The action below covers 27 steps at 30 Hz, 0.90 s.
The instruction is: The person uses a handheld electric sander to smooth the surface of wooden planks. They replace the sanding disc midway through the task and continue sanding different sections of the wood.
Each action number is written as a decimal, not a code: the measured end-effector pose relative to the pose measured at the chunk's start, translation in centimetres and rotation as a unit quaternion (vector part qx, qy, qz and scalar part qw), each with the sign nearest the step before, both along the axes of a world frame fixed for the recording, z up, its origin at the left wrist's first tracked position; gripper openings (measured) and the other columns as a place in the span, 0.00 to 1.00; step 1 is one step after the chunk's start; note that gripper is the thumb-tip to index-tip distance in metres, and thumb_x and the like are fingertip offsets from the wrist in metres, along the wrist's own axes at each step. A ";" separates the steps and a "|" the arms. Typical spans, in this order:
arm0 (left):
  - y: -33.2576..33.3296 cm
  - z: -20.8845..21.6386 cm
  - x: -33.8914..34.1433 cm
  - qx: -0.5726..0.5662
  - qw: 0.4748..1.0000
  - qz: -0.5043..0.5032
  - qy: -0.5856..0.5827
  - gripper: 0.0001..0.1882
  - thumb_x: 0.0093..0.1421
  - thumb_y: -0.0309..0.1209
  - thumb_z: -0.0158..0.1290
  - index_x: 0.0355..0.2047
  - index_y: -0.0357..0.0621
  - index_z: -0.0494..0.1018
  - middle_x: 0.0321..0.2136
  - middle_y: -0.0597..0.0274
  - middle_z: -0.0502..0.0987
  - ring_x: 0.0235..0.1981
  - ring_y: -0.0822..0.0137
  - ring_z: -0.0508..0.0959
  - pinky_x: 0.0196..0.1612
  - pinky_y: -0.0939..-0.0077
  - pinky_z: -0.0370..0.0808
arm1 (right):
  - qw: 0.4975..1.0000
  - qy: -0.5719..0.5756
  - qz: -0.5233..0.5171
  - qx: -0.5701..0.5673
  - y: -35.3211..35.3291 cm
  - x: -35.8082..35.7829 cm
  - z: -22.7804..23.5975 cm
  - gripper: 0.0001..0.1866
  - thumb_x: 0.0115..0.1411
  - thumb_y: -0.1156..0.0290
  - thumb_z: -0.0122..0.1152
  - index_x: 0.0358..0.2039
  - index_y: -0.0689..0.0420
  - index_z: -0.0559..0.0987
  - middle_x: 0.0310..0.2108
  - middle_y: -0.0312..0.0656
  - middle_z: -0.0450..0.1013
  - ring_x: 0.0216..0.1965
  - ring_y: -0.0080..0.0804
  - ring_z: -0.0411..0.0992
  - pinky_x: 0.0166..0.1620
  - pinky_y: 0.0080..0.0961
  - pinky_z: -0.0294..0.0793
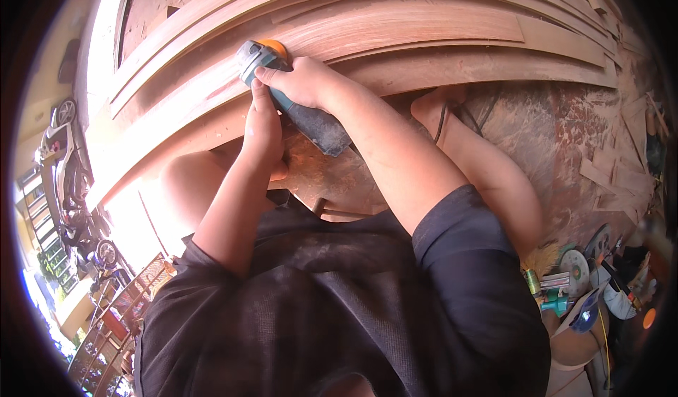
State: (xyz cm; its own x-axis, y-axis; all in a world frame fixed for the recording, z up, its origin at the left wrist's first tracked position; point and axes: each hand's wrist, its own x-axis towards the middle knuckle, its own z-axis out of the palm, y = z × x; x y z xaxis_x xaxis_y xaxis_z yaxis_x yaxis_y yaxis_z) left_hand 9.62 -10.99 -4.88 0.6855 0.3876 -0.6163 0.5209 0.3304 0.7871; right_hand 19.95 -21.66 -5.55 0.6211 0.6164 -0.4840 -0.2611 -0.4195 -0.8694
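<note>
An angle grinder (300,115) with a teal and dark grey body is held between my two hands. Its orange disc (274,47) is against or just over the face of a long wooden board (395,37); I cannot tell if they touch. My right hand (305,83) is wrapped round the grinder's body, thumb along the top. Closed on the tool near its grey head, my left hand (263,125) is seen from the back, most of its fingers hidden. The grinder's rear end slants down toward my lap.
More long boards (494,2) lie stacked beyond and under this one. Wood offcuts (614,175) litter the dusty floor at right. Nearer at right are discs (575,268) and assorted tools. A dark cord (443,123) passes my right leg. Motorcycles (67,171) stand outside at left.
</note>
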 end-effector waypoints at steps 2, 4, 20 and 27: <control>-1.5 0.1 0.1 -0.013 0.999 -0.025 0.037 0.42 0.76 0.64 0.31 0.71 0.40 0.60 0.62 0.43 0.71 0.55 0.51 0.80 0.55 0.50 0.82 | 0.999 -0.029 0.009 -0.036 -2.0 0.5 0.3 0.50 0.63 0.32 0.62 0.58 0.77 0.77 0.49 0.63 0.80 0.51 0.49 0.81 0.56 0.35 0.78; -3.0 -4.0 2.1 0.021 0.991 -0.126 -0.029 0.41 0.77 0.63 0.31 0.70 0.38 0.60 0.59 0.43 0.73 0.52 0.50 0.82 0.54 0.50 0.83 | 1.000 0.012 -0.010 0.014 -5.9 2.1 -1.8 0.48 0.64 0.32 0.61 0.53 0.75 0.79 0.43 0.58 0.82 0.45 0.44 0.82 0.50 0.30 0.80; -20.7 -2.3 13.8 0.047 0.932 -0.358 -0.005 0.42 0.74 0.62 0.40 0.57 0.27 0.73 0.45 0.38 0.81 0.41 0.49 0.86 0.34 0.56 0.87 | 0.910 0.154 -0.372 0.102 -24.5 4.6 -0.6 0.34 0.71 0.39 0.57 0.56 0.62 0.78 0.44 0.50 0.81 0.39 0.38 0.83 0.44 0.38 0.86; -8.8 -2.4 4.9 0.135 0.960 -0.246 -0.007 0.41 0.75 0.60 0.39 0.58 0.27 0.73 0.49 0.35 0.82 0.54 0.45 0.81 0.59 0.58 0.74 | 0.964 0.087 -0.233 0.095 -13.0 -0.4 -2.2 0.39 0.65 0.37 0.66 0.48 0.69 0.82 0.39 0.47 0.82 0.39 0.33 0.80 0.44 0.29 0.79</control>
